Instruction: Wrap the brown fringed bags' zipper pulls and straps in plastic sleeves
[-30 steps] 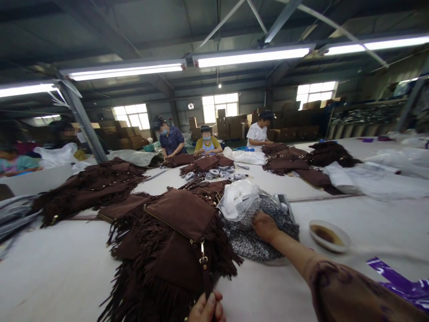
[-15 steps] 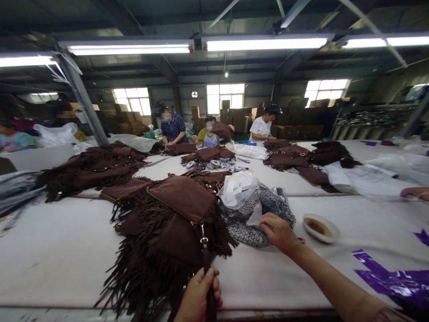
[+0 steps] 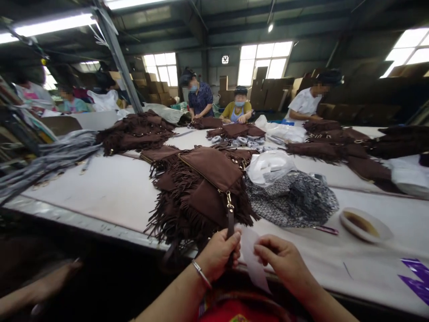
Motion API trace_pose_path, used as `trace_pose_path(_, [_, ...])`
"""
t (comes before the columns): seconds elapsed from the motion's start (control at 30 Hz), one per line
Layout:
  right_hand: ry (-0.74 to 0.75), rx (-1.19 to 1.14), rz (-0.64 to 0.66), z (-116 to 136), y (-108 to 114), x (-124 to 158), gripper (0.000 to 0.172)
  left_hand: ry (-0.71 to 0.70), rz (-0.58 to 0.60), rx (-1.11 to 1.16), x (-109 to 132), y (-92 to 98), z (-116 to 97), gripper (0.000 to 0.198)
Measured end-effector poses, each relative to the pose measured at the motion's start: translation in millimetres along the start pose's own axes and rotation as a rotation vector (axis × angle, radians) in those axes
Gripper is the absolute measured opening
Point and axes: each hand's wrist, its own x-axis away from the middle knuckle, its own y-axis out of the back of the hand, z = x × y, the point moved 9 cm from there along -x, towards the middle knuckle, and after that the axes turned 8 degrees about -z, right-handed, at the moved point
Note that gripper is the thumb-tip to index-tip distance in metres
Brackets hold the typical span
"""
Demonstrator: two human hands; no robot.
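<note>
Along the near edge of the white table (image 3: 110, 188), the left hand (image 3: 221, 252) was closed around a dark brown strap (image 3: 230, 219), its fingers wrapped over the band just below a gold-coloured clasp (image 3: 229, 200). That strap hung from a brown zipped pouch (image 3: 214, 167), which lay on top of a heap of brown fringed bags (image 3: 177, 197) — the fringe spilling toward the table's front edge. Close by, the right hand (image 3: 284, 257) had its thumb and fingertips pinched on a thin white slip (image 3: 253, 257), whose upper end was beside the left fingers. A metal bracelet (image 3: 201, 273) circled the left wrist.

Right of the heap sat a black-and-white woven cloth (image 3: 288, 201) with a clear plastic bag (image 3: 270, 166) on it; just beyond stood a shallow dish (image 3: 363, 226) with something brown inside. Purple plastic (image 3: 415, 277) lay farther right. Across the table, three co-workers — one in a dark patterned shirt (image 3: 200, 96), one in yellow (image 3: 238, 112), one in white (image 3: 303, 103) — bent over more brown pieces (image 3: 237, 129).
</note>
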Motion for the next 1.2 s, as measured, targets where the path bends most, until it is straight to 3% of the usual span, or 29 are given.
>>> trace_pose_path(0.1, [0.017, -0.025, 0.022, 3, -6, -3, 0.025, 0.044, 0.041, 0.004, 1, -1.3, 7, 0.039])
trace_pose_path(0.3, [0.007, 0.019, 0.185, 8, -22, -8, 0.039, -0.022, -0.042, -0.094, -5, 7.5, 6, 0.036])
trace_pose_path(0.47, [0.079, 0.217, 0.033, 6, -9, -18, 0.037, -0.027, -0.06, -0.191, -5, 16.4, 7, 0.044])
trace_pose_path(0.63, [0.098, 0.345, -0.001, -7, -1, -12, 0.03, 0.001, -0.002, -0.351, 7, 24.4, -16, 0.045])
trace_pose_path(0.77, [0.085, 0.362, -0.004, -15, -2, -3, 0.027, 0.008, 0.014, -0.33, 9, 16.7, -37, 0.044])
trace_pose_path(0.9, [0.076, 0.361, 0.01, -17, -5, 5, 0.024, -0.125, -0.044, -0.294, 1, 5.4, -53, 0.038])
trace_pose_path(1.2, [-0.002, 0.298, 0.004, -23, -1, 10, 0.023, -0.227, -0.066, -0.417, -8, 4.1, -44, 0.023])
